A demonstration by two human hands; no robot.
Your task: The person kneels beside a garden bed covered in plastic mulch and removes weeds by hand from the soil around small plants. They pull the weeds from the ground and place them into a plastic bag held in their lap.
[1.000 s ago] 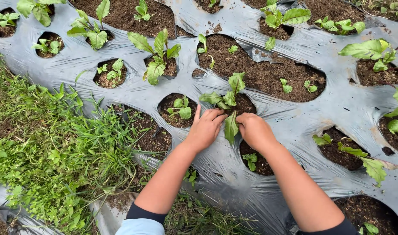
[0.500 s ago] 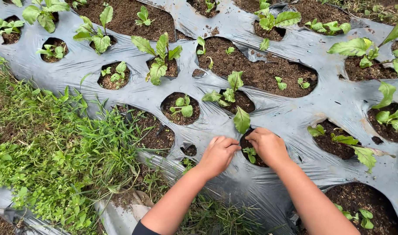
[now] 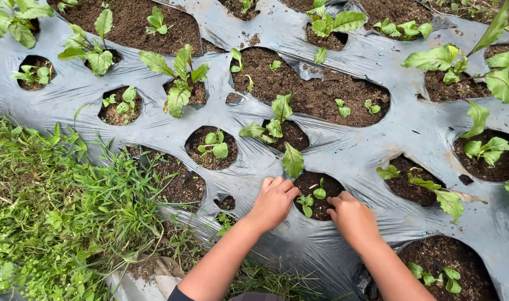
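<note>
A small green seedling (image 3: 310, 199) stands in a round hole of dark soil (image 3: 324, 187) cut in silver plastic mulch (image 3: 355, 156). My left hand (image 3: 274, 202) rests on the left rim of that hole, fingers curled and pressing at the soil edge. On the hole's lower right rim lies my right hand (image 3: 352, 220), fingers bent down onto the plastic and soil. Neither hand holds anything I can see. Just beyond the hole grows a taller leafy plant (image 3: 277, 125), with one leaf (image 3: 292, 160) hanging toward my left hand.
Several more holes with seedlings dot the mulch, such as one plant (image 3: 214, 144) to the left and another plant (image 3: 432, 187) to the right. A big open soil patch (image 3: 316, 92) lies farther off. Grass and weeds (image 3: 59, 206) border the bed's left side.
Both hands left the taller plant's hole and came down to the nearer hole with the small seedling. The right hand has since slid from the hole's top to its lower right rim.
</note>
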